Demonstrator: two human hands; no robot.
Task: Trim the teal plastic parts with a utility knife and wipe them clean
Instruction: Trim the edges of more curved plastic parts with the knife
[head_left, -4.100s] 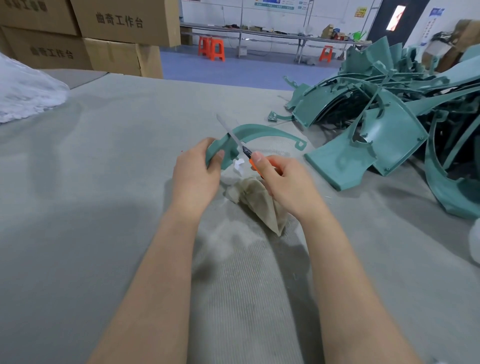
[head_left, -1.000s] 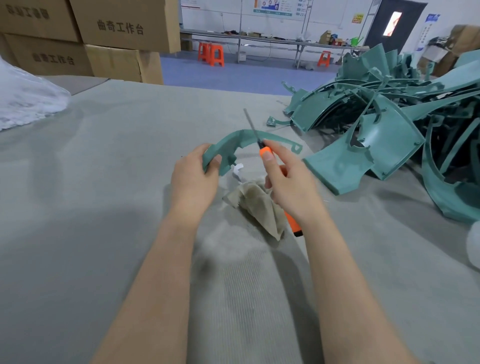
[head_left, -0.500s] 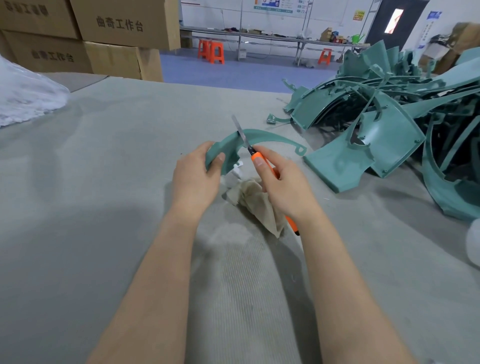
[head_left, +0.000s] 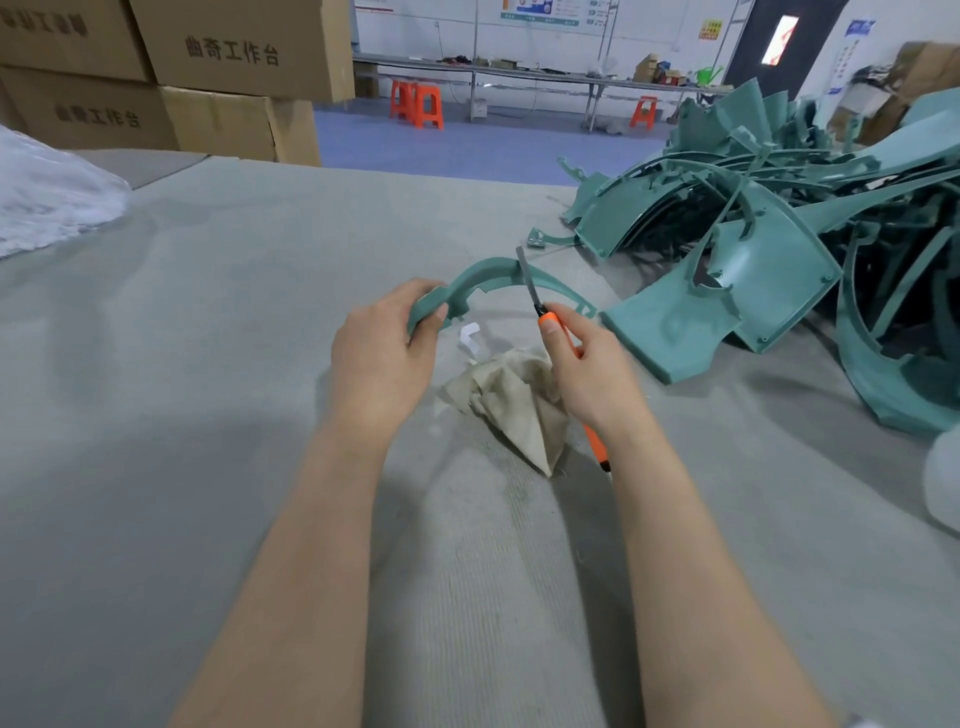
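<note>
A beige cloth (head_left: 511, 400) is lying crumpled on the grey surface (head_left: 156, 415), and everything else is sitting around it. Just beyond the cloth a small white scrap (head_left: 469, 332) is resting on the felt. Far right of the cloth a big pile of teal parts (head_left: 769, 249) is sprawling, its nearest flat piece reaching close to the right hand (head_left: 587, 374). Far left of the cloth a white plastic bag (head_left: 47, 197) is bulging in at the edge, with cardboard boxes (head_left: 234, 62) stacked behind it.

Above the cloth, the left hand (head_left: 382, 358) is gripping one end of a curved teal part (head_left: 483, 273), thumb and fingers curled around it. The right hand is clenching the orange utility knife (head_left: 540, 306), its blade crossing the top of the arc — whether it is touching the plastic is hard to make out. The right hand is covering the middle of the knife handle and a corner of the cloth; the handle's tail is showing below the wrist. A pale rounded thing (head_left: 943, 483) to the right of the cloth is being cut off by the frame.

The surface is ribbed grey fabric, smudged near the cloth. Beyond it — a blue floor (head_left: 467, 150), orange stools (head_left: 415, 104), a long workbench (head_left: 545, 75) and a dark door (head_left: 779, 36).
</note>
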